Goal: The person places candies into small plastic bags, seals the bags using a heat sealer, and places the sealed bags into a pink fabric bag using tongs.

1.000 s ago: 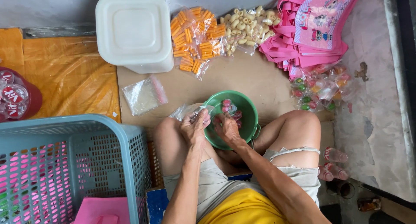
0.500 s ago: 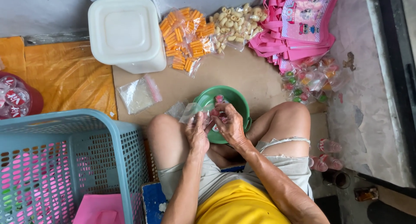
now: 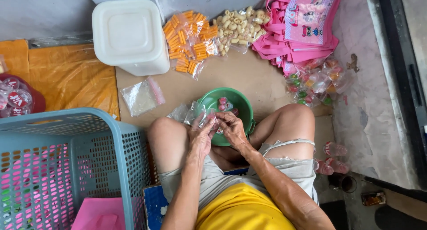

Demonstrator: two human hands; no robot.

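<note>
Clear plastic bag, small and crinkled, now sits pinched between both hands just above the near-left rim of the green bowl, between the person's bare knees. A second ago the left hand and right hand were lower and further into the bowl, down among the small round sweets; since then they have lifted and drawn together at the bowl's edge, so the work looks to have moved from picking up to filling or closing the bag, though what the fingertips hold inside it is too small to tell. Left hand: curled, thumb and fingers gripping the bag's near side, forearm running up from the lower left. Right hand: fingers bent and pressed to the bag's mouth, touching the left hand's fingertips, forearm angling in from the lower right. Another empty clear bag lies on the brown cardboard to the far left, and a blue basket stands at the near left.
</note>
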